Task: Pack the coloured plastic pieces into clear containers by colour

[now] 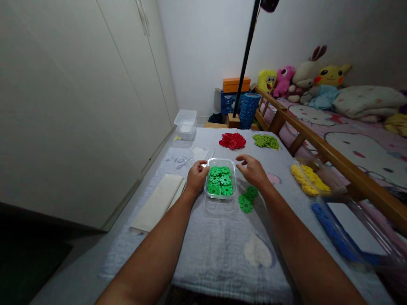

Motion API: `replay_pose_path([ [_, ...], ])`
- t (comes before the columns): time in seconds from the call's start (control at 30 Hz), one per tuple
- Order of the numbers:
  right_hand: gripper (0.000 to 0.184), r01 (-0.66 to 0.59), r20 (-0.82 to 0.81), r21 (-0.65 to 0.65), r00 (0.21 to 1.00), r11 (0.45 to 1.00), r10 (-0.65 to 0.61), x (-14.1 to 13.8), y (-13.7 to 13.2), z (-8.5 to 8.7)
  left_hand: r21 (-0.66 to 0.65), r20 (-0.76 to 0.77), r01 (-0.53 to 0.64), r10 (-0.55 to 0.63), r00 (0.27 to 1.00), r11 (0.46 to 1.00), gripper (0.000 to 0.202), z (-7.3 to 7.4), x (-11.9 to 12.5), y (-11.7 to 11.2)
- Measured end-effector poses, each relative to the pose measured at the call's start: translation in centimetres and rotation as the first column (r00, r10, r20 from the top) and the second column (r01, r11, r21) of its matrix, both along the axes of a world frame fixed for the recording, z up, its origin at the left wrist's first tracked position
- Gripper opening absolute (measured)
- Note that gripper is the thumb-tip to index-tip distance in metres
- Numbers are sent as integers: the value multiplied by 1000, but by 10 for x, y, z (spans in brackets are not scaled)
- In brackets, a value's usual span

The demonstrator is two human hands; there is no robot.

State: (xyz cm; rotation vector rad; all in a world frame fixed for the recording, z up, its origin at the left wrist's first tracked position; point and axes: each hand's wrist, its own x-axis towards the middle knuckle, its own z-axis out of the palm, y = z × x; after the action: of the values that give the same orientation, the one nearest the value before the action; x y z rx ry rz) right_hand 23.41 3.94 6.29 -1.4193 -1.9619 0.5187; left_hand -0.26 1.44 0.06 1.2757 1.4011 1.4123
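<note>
A small clear plastic box (236, 174) full of dark green flower-shaped pieces sits on the grey cloth-covered table (219, 241). My left hand (196, 176) grips the box's left rim with curled fingers. My right hand (252, 170) hovers at the box's right side, fingers bent and apart, holding nothing I can see. A few loose dark green pieces (247, 200) lie on the cloth just under my right wrist.
Red pieces (232, 140) and light green pieces (266, 141) lie in piles at the far end. Clear boxes hold yellow pieces (310, 179) and blue pieces (333, 233) on the right. An empty clear tub (185, 123), a lid (200, 151), a folded cloth (159, 201) and a bed rail (330, 154) stand around.
</note>
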Motion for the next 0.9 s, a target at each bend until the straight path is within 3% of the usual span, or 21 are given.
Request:
replay_pose_path([
  [0.13,12,-65,97,-203,992,977,86,47,-9,-5,-5,-14,-11,11,1000,1000,39,0,0,-1],
  [0.23,17,-119,154,-344,972,932,180,68,-18,-15,-1,-10,-7,7,1000,1000,39,0,0,-1],
  [0.37,16,-140,156,-369,965,919,210,76,-25,-31,1,1,-3,3,1000,1000,38,1,-1,-1],
  [0.5,17,-147,37,-421,983,895,179,78,-25,-39,3,3,2,-2,1000,1000,38,1,-1,-1],
  [0.6,19,-122,-68,-398,992,909,104,82,-24,-36,-1,8,1,-1,1000,1000,38,0,0,0],
  [0.73,30,-19,-215,-265,976,964,-40,76,-23,-18,-2,10,-1,2,1000,1000,39,0,0,0],
  [0.9,27,-109,-324,-138,944,984,59,33,-24,8,6,-12,-4,4,1000,1000,40,-1,0,0],
])
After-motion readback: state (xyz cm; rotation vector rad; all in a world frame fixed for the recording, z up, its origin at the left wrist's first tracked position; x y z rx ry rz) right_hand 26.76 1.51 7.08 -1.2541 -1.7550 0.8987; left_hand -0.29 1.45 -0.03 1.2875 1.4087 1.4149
